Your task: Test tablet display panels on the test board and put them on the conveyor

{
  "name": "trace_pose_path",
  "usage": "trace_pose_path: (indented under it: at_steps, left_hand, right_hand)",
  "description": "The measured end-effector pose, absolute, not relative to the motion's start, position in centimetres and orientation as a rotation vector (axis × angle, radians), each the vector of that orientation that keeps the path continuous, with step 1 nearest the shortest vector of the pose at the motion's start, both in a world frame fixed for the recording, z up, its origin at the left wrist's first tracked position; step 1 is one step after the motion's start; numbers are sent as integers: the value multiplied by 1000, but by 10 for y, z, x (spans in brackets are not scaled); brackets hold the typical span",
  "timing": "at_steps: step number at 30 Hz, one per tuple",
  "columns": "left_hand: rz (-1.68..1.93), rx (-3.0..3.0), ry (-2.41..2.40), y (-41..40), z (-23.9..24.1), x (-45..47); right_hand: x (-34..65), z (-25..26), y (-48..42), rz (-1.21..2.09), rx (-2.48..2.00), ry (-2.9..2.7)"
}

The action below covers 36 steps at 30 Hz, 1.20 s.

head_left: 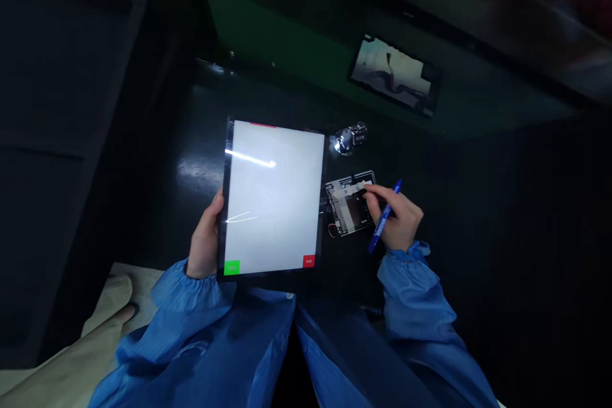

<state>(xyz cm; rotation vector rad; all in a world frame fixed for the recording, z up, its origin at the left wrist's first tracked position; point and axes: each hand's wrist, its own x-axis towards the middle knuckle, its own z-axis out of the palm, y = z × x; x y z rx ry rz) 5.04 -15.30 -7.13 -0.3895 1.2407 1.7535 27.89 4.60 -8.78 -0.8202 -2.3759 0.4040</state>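
A lit display panel (275, 204) shows a white screen with a green box at its lower left and a red box at its lower right. My left hand (205, 239) is closed on the panel's left edge, fingers hidden behind it. A blue marker pen (385, 217) lies across my right hand (401, 220), held in the closed fingers. The thumb and index fingertip of that hand pinch together at the upper right of a circuit board (351, 210), where pale tape strips run over it. A thin red wire shows at the board's lower left corner.
Just beyond the board, a small shiny metal device (350, 138) stands on the dark table (186, 115). Farther back, a monitor (394, 76) shows a grey picture. At lower left is another person's beige-clad leg (102, 312).
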Motion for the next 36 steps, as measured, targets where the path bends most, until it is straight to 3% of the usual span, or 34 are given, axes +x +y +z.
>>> trace_pose_path:
  at_steps: [36]
  left_hand:
    - [1641, -436, 1240, -170, -90, 42]
  right_hand:
    - [269, -104, 64, 451, -821, -2546]
